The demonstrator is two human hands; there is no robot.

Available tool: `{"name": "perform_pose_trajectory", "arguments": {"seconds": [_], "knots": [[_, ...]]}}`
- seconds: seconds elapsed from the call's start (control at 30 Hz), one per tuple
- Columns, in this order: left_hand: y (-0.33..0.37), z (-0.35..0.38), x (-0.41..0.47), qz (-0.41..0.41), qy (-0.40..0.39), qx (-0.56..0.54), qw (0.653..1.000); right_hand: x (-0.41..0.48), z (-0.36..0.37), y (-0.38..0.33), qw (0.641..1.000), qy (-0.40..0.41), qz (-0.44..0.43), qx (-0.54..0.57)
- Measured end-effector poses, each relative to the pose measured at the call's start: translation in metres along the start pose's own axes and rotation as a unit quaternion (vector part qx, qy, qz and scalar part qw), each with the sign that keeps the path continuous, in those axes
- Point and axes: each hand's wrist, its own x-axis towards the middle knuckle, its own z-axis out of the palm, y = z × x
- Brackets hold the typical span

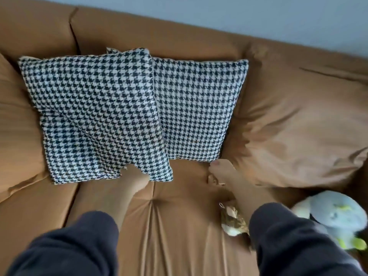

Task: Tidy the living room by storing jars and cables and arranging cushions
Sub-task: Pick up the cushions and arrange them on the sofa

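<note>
Two black-and-white houndstooth cushions lean on the backrest of a brown sofa (179, 226). The left cushion (95, 112) overlaps the right cushion (197, 108). My left hand (133, 182) is at the left cushion's lower edge and grips it, with the fingers hidden under the fabric. Beside the right cushion's lower right corner is my right hand (221, 173), its thumb tip touching that corner. Its fingers are blurred and I cannot make out how they lie. Dark sleeves cover both forearms.
A large brown cushion (302, 126) lies to the right and another brown cushion (14, 120) to the left. A pale blue and white plush toy (334, 216) with green parts sits at the lower right. A small crumpled brownish object (233, 222) lies by my right sleeve.
</note>
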Motion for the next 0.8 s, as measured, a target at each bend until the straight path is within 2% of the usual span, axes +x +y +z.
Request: {"name": "perform_pose_trajectory", "arguments": {"seconds": [0.1, 0.2, 0.23, 0.3, 0.4, 0.53, 0.6, 0.63, 0.7, 0.77, 0.8], "knots": [[0.022, 0.074, -0.035, 0.010, -0.163, 0.097, 0.982, -0.006, -0.015, 0.051, 1.000, 0.012, 0.011, -0.006], [0.059, 0.152, -0.064, 0.003, -0.270, 0.125, 0.955, -0.003, -0.044, 0.119, 0.992, 0.031, 0.007, -0.126], [0.068, 0.173, -0.069, 0.000, -0.286, 0.116, 0.951, -0.002, -0.051, 0.142, 0.984, 0.015, 0.012, -0.179], [0.089, 0.214, -0.079, -0.025, -0.302, 0.056, 0.951, -0.001, -0.064, 0.186, 0.961, -0.069, 0.020, -0.266], [0.118, 0.256, -0.085, 0.004, -0.281, -0.044, 0.959, -0.006, -0.064, 0.232, 0.951, -0.166, 0.027, -0.259], [0.161, 0.296, -0.085, 0.088, -0.192, -0.086, 0.974, -0.001, -0.070, 0.291, 0.979, -0.149, -0.014, -0.136], [0.178, 0.299, -0.083, 0.096, -0.140, -0.044, 0.985, 0.005, -0.082, 0.315, 0.991, -0.131, 0.002, 0.004], [0.186, 0.299, -0.085, 0.090, -0.128, -0.057, 0.986, 0.007, -0.086, 0.325, 0.986, -0.138, 0.038, 0.090], [0.202, 0.302, -0.088, 0.080, -0.112, -0.171, 0.976, 0.011, -0.095, 0.342, 0.951, -0.137, 0.108, 0.256], [0.218, 0.312, -0.094, 0.060, -0.134, -0.272, 0.951, 0.016, -0.099, 0.360, 0.876, -0.126, 0.188, 0.427], [0.225, 0.320, -0.098, 0.044, -0.170, -0.283, 0.943, 0.016, -0.100, 0.363, 0.839, -0.134, 0.213, 0.483]]}}
